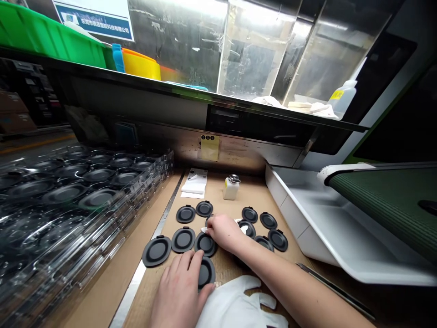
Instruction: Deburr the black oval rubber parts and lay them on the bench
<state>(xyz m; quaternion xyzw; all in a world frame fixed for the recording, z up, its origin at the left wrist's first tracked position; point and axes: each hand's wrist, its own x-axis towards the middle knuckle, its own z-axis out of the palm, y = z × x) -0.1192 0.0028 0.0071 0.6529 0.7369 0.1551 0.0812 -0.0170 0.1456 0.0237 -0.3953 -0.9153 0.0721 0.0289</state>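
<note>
My left hand (180, 282), low in the middle of the head view, has its thumb and fingers round the edge of a black round lid (206, 272) with a raised ring and a dark centre. Farther forward, my right hand (223, 231) is closed on a white cloth (242, 226), whose ends stick out on both sides. Just below its fingers lies another black lid (205, 244). Several more lids with small tabs, such as one at the left (157, 251) and one at the right (277, 239), lie flat on the brown work surface (218, 205). My right hand partly hides some of them.
Stacked clear plastic trays (129, 191) full of black lids stand at the left. A small white pump bottle (231, 187) and white papers (194, 183) are at the back. On the right are a grey bin (290, 207) and a green conveyor belt (392, 191). White gloves (235, 303) lie in front.
</note>
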